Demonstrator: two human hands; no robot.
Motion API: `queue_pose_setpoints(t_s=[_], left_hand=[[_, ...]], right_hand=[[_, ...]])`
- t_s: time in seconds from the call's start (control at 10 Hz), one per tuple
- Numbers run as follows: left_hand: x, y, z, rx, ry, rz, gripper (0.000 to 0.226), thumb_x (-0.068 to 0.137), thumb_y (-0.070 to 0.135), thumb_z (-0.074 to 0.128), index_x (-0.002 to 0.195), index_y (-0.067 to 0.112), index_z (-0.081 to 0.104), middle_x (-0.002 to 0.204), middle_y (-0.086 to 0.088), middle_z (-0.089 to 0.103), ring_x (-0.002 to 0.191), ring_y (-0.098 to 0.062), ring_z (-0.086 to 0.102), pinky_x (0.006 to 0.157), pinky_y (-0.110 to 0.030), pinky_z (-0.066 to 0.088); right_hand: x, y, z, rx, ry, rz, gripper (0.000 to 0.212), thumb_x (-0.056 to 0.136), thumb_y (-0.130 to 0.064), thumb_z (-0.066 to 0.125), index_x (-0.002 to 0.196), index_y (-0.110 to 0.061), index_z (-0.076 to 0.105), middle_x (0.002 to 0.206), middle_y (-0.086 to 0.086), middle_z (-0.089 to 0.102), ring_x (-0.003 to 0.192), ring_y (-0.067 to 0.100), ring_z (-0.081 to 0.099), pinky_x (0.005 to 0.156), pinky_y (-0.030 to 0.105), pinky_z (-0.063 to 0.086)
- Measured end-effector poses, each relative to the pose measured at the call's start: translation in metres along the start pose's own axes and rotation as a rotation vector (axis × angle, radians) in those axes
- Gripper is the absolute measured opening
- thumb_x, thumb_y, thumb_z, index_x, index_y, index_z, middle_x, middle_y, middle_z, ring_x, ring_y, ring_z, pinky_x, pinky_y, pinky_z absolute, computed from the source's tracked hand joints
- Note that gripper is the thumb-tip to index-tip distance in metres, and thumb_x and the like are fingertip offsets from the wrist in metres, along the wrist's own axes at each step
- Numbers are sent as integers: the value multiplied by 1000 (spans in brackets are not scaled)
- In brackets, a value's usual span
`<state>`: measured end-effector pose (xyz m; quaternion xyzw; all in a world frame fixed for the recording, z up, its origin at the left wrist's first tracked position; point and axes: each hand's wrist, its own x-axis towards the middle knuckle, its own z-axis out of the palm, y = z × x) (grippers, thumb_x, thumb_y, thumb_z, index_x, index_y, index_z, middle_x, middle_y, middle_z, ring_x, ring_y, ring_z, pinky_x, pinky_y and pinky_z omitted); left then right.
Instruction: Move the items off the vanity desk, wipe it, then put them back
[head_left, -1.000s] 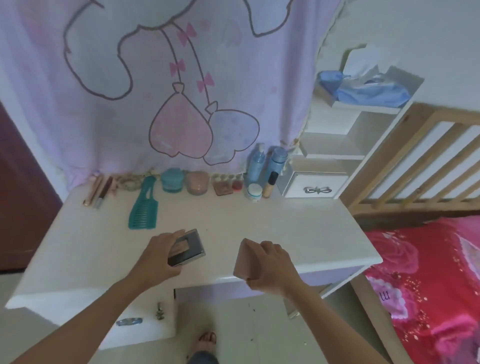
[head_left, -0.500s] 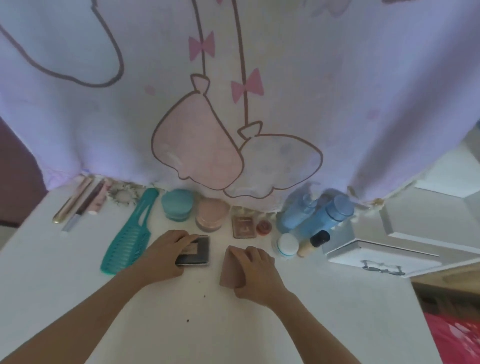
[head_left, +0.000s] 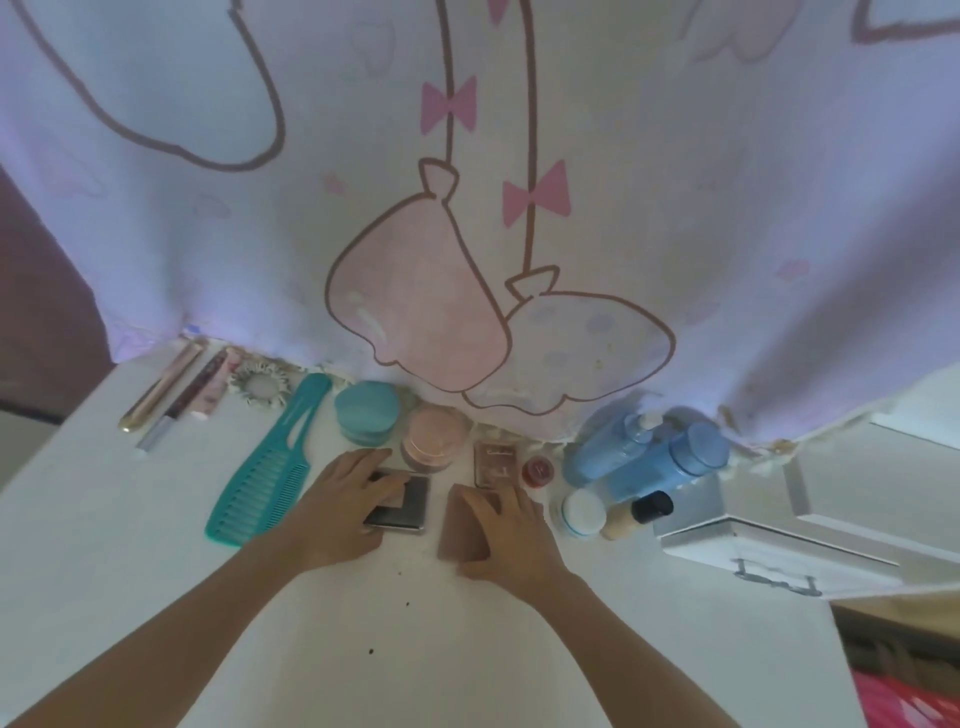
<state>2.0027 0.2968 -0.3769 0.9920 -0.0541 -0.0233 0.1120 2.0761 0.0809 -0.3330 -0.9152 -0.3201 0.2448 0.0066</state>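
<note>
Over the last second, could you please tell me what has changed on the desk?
Both hands moved from the front edge of the desk to the back row. The left hand still holds the compact and the right hand the brown case, both now down before the jars. Comb, jars and bottles stayed put.

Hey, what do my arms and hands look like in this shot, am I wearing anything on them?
The left forearm and right forearm are bare, with no sleeve in view. The left hand and right hand wear no gloves, and no ring, watch or bracelet shows on the fingers or wrists. No bandage or marking is visible either.
</note>
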Motion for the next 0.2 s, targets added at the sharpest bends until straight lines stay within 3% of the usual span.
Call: queue_pose_setpoints(t_s=[0.1,0.2], left_hand=[[-4,14,-10,-23,106,-50,51,64,40,54,111,20,62,113,-14,64,98,-35,64,76,-45,53],[-5,34,-20,-55,134,-64,54,71,41,38,116,20,55,115,-13,63,100,-33,62,78,-45,52]], right_hand=[[-15,-2,-18,31,66,-6,76,81,-52,58,142,-26,22,148,7,18,134,28,20,109,40,22],[-34,0,-31,2,178,-11,66,87,-52,49,142,-23,25,148,8,19,135,28,19,107,40,24]])
